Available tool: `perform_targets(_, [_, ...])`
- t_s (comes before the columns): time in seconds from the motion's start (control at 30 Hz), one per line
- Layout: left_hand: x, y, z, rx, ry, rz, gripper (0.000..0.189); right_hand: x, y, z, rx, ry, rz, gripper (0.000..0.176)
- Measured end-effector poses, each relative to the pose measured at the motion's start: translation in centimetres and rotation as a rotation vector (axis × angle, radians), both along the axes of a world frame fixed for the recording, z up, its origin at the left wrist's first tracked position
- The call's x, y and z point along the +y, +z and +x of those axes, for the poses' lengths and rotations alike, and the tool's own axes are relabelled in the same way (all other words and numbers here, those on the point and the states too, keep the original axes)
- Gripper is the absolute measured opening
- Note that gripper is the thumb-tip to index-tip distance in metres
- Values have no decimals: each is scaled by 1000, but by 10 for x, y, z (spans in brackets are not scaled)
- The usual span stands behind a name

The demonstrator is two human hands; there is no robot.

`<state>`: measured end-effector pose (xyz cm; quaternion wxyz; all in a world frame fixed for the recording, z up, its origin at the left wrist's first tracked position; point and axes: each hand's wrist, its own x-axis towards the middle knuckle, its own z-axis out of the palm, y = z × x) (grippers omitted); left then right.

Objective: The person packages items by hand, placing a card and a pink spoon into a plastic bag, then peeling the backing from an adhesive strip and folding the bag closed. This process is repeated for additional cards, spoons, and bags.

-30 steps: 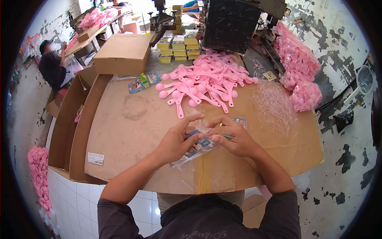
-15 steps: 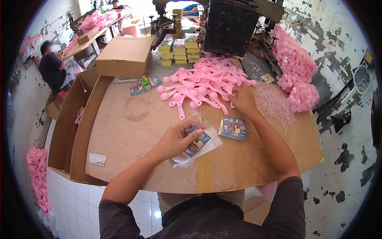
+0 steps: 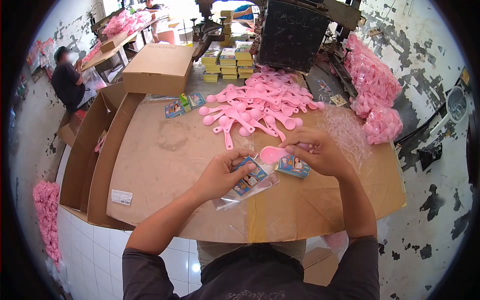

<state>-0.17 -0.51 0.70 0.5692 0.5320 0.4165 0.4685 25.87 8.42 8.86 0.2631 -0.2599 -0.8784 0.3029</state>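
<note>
Left hand [image 3: 220, 176] grip closed on a printed card [image 3: 248, 177] that sits in a clear bag [image 3: 235, 197], both resting on the cardboard-covered desk [image 3: 170, 170] near its front edge. Right hand [image 3: 322, 154] grip pinches a pink spoon [image 3: 272, 154] by the handle, bowl pointing toward the left hand, just above the card's far end and next to a small card stack [image 3: 294, 166]. Loose spoon pile [image 3: 260, 102] lies further back on the desk, heap of empty bags [image 3: 345, 132] to its right.
</note>
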Motion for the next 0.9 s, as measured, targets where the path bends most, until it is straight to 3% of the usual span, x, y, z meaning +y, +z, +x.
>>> perform_targets(0.13, [-4, 9, -2, 109, -85, -25, 32, -3, -2, -5, -86, 139, 99, 12])
perform_targets(0.23, [-6, 2, 1, 106, -118, -6, 31, -15, 0, -21, -135, 124, -45, 26])
perform_targets(0.33, [-5, -4, 2, 51, -181, 53, 32, -27, -20, -39, 149, 284, -223, 41])
perform_targets(0.43, [-6, 2, -1, -70, -285, 19, 33, -23, -26, -42, 410, 519, -798, 52])
perform_targets(0.53, [-8, 14, -11, -108, -393, -45, 34, -10, -13, -24, 337, 389, -507, 36])
perform_targets(0.6, [-6, 9, -12, -163, -437, -44, 38, -20, -4, -27, 175, 441, -242, 23])
perform_targets(0.67, [-9, 10, -6, -194, -360, 14, 38, -35, 6, -32, 126, 394, -32, 13])
perform_targets(0.73, [-8, 7, -4, -164, -252, 108, 40, -50, 17, -37, 183, 259, 119, 11])
perform_targets(0.83, [-7, 6, -8, -26, -131, 227, 44, -58, 39, -30, -59, 209, 391, 11])
perform_targets(0.9, [-12, 10, -12, 26, -196, 338, 45, -57, 42, -32, -6, 85, 289, 11])
